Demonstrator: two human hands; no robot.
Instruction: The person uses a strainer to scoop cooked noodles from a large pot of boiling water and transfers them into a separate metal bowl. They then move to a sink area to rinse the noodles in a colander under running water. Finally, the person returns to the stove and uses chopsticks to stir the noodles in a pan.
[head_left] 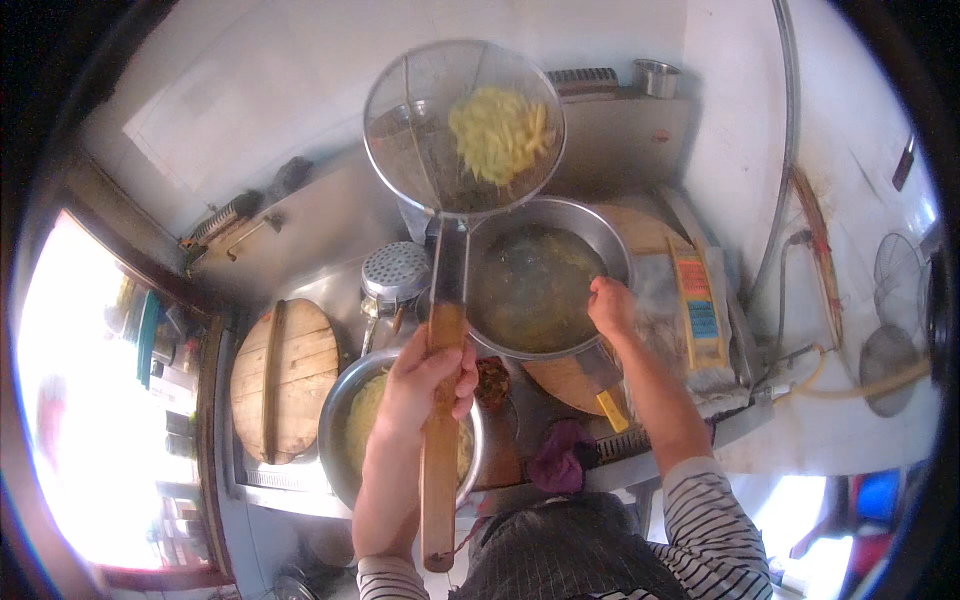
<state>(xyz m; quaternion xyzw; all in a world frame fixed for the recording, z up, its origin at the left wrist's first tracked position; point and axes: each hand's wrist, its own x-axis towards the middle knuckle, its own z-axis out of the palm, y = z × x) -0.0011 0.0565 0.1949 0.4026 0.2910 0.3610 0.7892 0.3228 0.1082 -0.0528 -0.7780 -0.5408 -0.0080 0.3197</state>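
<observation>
My left hand (425,380) is wrapped round the wooden handle of a large mesh strainer (405,150), raised beyond the basin. A clump of pale yellow cut strips (498,135) lies in its mesh. Below and right of the strainer stands a wide metal basin (612,240) with cloudy liquid in it. My right hand (612,307) is closed at the basin's right rim; whatever its fingers hold, if anything, is hidden. A second metal basin (335,430), with pale yellow food inside, is partly covered by my left forearm. Near my right forearm lies a cleaver (612,408) with a yellow handle.
A round wooden lid (310,375) with a bar handle lies at the left. Behind the second basin is a perforated metal lid (395,270). A purple cloth (562,455) sits at the counter's front edge. Strainers (888,370) hang on the right, near a hose (790,150).
</observation>
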